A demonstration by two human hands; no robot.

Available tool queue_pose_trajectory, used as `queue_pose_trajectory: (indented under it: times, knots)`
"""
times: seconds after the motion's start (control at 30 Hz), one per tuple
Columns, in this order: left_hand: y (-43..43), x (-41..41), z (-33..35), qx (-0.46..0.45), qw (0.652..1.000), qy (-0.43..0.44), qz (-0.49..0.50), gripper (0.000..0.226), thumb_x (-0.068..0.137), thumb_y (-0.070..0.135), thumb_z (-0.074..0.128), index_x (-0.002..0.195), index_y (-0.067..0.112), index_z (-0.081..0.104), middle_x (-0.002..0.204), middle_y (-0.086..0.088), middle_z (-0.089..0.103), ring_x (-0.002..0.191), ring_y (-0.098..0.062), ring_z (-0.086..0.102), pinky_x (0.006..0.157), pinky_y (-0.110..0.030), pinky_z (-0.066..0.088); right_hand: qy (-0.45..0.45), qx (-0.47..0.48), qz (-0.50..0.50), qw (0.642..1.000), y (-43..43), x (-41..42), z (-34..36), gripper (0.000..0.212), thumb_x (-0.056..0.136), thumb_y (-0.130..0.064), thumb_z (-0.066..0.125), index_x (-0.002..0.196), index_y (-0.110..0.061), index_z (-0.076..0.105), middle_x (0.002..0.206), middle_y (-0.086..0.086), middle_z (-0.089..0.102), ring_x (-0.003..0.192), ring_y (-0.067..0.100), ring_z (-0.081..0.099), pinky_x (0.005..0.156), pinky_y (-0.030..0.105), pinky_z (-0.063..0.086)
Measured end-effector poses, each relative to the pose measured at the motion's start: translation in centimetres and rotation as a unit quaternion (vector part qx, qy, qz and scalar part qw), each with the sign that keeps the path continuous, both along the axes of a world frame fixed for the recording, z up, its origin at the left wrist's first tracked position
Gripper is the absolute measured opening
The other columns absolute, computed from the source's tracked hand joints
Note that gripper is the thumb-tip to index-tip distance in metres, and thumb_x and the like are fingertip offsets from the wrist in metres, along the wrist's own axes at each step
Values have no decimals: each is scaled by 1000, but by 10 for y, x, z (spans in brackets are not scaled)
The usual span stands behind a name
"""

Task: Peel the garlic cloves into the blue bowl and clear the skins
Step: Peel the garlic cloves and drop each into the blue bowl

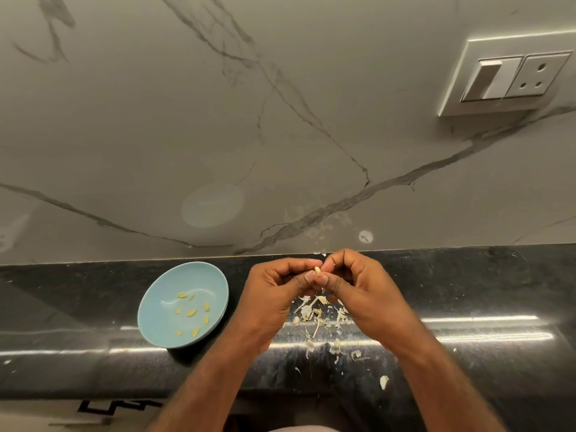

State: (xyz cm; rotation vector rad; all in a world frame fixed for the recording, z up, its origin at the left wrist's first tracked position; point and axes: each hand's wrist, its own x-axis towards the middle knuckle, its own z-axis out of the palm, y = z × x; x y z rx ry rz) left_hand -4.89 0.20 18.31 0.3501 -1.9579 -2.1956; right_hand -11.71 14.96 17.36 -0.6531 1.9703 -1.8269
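My left hand (pixel 277 291) and my right hand (pixel 358 288) meet above the black counter, and their fingertips pinch one small pale garlic clove (pixel 317 270) between them. To the left stands the blue bowl (pixel 156 310), with several peeled yellowish cloves (pixel 191 312) lying in it. A heap of dry white garlic skins (pixel 314 316) lies on the counter under and just in front of my hands. More skin scraps (pixel 384 381) are scattered toward the counter's front edge.
The black stone counter (pixel 483 291) runs left to right and ends at a glossy front edge. Behind it rises a grey marble wall with a white switch and socket plate (pixel 511 76) at the upper right.
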Motion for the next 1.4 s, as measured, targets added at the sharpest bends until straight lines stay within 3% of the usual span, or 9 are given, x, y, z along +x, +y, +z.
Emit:
queue_pose_trajectory:
  times: [0.17,0.33,0.53,0.6,0.67,0.87,1.0,1.2,1.4]
  knots:
    - [-1,-3,0,12,1000,6,-4,18,77,13,71,94,11,77,86,-9,77,77,-16,71,69,-21,55,44,22,3,999,-1,3,-5,7,90,-34,65,84,-33,61,84,-5,64,78,16,60,70,34,54]
    - [-2,-5,-2,33,999,18,5,19,76,13,70,94,8,75,83,-9,76,73,-16,69,69,-22,56,76,13,-15,997,-7,9,-1,8,93,-26,60,86,-22,59,76,-16,60,70,1,59,64,19,48]
    - [1,-9,-6,74,996,7,45,19,79,12,72,97,5,73,90,-15,75,80,-23,71,71,-27,59,12,-25,-104,994,-8,7,-3,5,90,-18,70,93,-22,68,81,-1,70,73,15,66,67,31,56]
    - [1,-10,-5,107,993,5,47,26,74,15,73,97,3,72,89,-16,75,80,-23,71,71,-28,59,-16,-9,-102,995,-6,4,-3,26,82,-29,76,106,-28,67,93,-4,72,84,17,69,74,34,59]
    - [1,-11,-4,133,990,-1,46,28,73,16,73,97,1,71,88,-13,75,79,-21,71,68,-27,59,-32,-2,-78,996,-6,4,-1,35,80,-23,79,113,-29,66,97,-6,73,88,16,71,77,32,60]
    - [2,-9,-8,116,991,-24,57,12,84,6,71,94,0,70,81,-11,73,75,-19,70,66,-24,58,-1,-6,-96,995,-8,9,1,10,87,-14,74,94,-21,76,85,-2,77,81,14,74,73,29,60]
    - [2,-7,-9,86,994,-31,67,9,85,6,70,93,0,69,81,-12,74,76,-20,70,70,-27,58,3,-2,-99,995,-8,10,3,8,87,-14,74,91,-21,76,80,-3,76,71,9,71,66,23,56]
    - [-1,-6,-10,26,998,-11,56,16,87,7,70,102,11,73,85,-11,75,74,-18,69,71,-24,57,17,30,-76,997,-7,6,0,14,92,-14,68,92,-26,76,76,0,74,69,20,67,63,29,58]
    - [-1,-9,-14,68,994,-28,79,12,88,7,68,98,5,74,86,-15,74,76,-21,69,70,-26,57,19,-19,-183,983,-4,3,-4,21,91,-7,69,101,-26,72,87,-3,74,84,10,70,76,25,58]
